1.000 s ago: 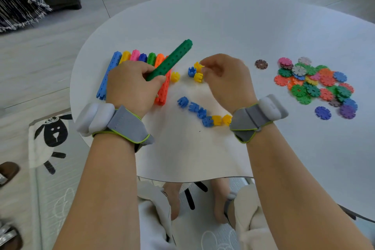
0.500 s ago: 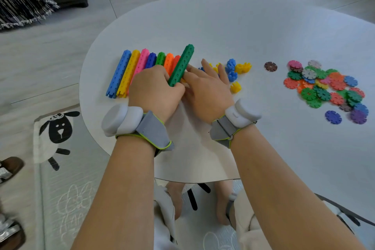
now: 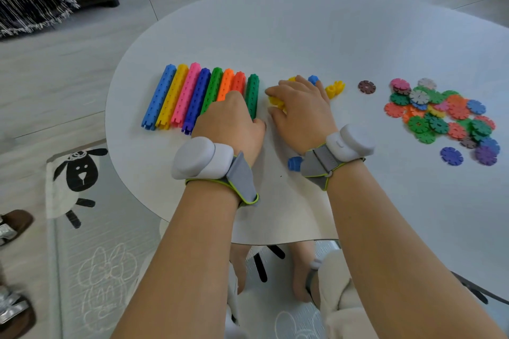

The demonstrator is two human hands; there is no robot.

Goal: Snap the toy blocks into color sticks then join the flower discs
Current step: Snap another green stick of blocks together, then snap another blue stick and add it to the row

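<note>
Both hands lie palm-down on the white table [image 3: 303, 36]: the left hand [image 3: 228, 124] rests with relaxed fingers over the near ends of the colour sticks [image 3: 187, 93], its thumb beside the dark green stick [image 3: 252, 93], while the right hand [image 3: 300, 110] spreads its fingers across loose yellow blocks [image 3: 276, 101], one showing between thumb and forefinger. Eight sticks lie side by side left of centre — blue, yellow, pink, dark blue, green, orange, red, dark green — each a studded bar. Just beyond the right fingers sit a blue block [image 3: 313, 79] and a yellow pair [image 3: 334, 88]; a second blue block [image 3: 294, 164] lies by the right wrist. Farther right lie a lone brown disc [image 3: 367, 86], then a loose, many-coloured heap of flower discs [image 3: 440, 115].
</note>
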